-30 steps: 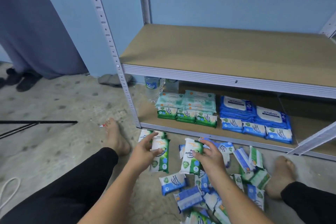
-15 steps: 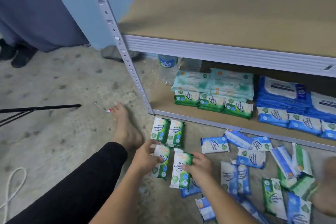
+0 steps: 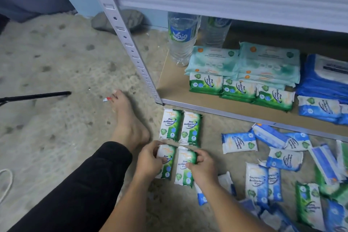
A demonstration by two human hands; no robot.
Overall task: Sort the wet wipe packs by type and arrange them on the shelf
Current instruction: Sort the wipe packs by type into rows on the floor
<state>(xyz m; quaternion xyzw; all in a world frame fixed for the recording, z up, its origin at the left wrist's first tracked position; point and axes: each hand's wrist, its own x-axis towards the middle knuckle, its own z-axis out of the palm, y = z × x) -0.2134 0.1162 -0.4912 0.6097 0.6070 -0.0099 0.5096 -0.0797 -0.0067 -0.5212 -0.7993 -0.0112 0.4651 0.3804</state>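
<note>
My left hand (image 3: 148,160) grips a green pine wipe pack (image 3: 166,164) and my right hand (image 3: 202,167) grips a second green pack (image 3: 183,171); both packs lie side by side on the floor. Just beyond them two more green packs (image 3: 180,128) lie in a pair. Loose blue packs (image 3: 239,142) and a few green ones (image 3: 308,203) are scattered on the floor to the right. On the bottom shelf (image 3: 177,88) stand rows of green packs (image 3: 239,88), pale teal packs (image 3: 243,60) behind them, and blue packs (image 3: 320,107) at the right.
Two water bottles (image 3: 181,37) stand at the shelf's back left. The grey upright post (image 3: 131,47) rises at the shelf corner. My bare left foot (image 3: 128,122) rests on the floor beside the packs. A black rod (image 3: 33,97) lies at the left.
The view has dropped and closed in on the floor. Both hands have brought their green packs down side by side, right below the two lying packs.
</note>
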